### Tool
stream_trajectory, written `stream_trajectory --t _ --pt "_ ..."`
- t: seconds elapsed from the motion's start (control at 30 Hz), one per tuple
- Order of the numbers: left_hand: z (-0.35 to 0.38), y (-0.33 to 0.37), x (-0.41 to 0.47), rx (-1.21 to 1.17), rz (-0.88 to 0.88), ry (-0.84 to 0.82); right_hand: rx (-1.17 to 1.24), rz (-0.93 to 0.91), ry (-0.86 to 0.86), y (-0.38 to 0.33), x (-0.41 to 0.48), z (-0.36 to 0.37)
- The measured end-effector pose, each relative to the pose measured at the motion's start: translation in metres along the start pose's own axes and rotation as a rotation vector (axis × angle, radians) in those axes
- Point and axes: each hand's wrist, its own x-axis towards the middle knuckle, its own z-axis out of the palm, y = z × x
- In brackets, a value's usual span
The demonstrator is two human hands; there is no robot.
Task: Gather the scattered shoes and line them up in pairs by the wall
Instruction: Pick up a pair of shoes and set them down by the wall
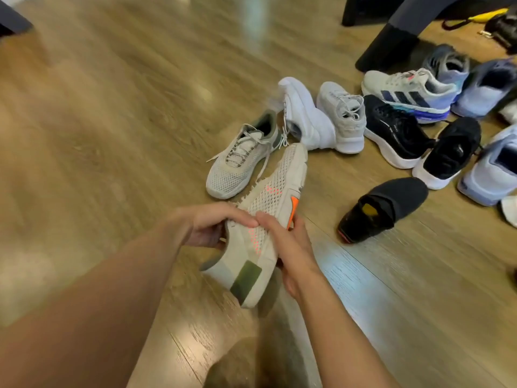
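At lower centre of the frame, my left grip (208, 226) and right grip (292, 249) both hold the cream mesh shoe (275, 189), fingers curled round its heel half, toe pointing up-frame. The other shoes (391, 127) lie scattered on the floor (112, 107) at upper right.

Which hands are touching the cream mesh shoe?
Touching, both. Head view: left hand grips the cream mesh shoe at its collar, right hand curls round its side.

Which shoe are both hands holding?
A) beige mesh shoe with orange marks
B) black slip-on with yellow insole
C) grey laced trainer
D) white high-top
A: the left hand and the right hand both grip the beige mesh shoe.
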Motion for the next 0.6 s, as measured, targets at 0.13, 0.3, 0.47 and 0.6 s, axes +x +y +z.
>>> stream_trajectory --t 0.13,0.3,0.47,0.6 --pt "-0.001 -0.014 -0.002 0.259 0.076 0.332 -0.140 -0.032 0.057 -0.008 0.021 0.007" --pt "-0.010 -0.056 -0.019 -0.311 0.285 0.253 -0.481 -0.159 -0.221 -0.033 0.039 0.038" --pt "-0.037 -0.072 -0.036 -0.607 0.387 0.500 -1.016 -0.683 0.010 -0.063 0.116 0.102" --pt "-0.048 -0.101 -0.043 -0.627 0.321 0.658 -1.675 -0.409 0.117 -0.083 0.177 0.099"
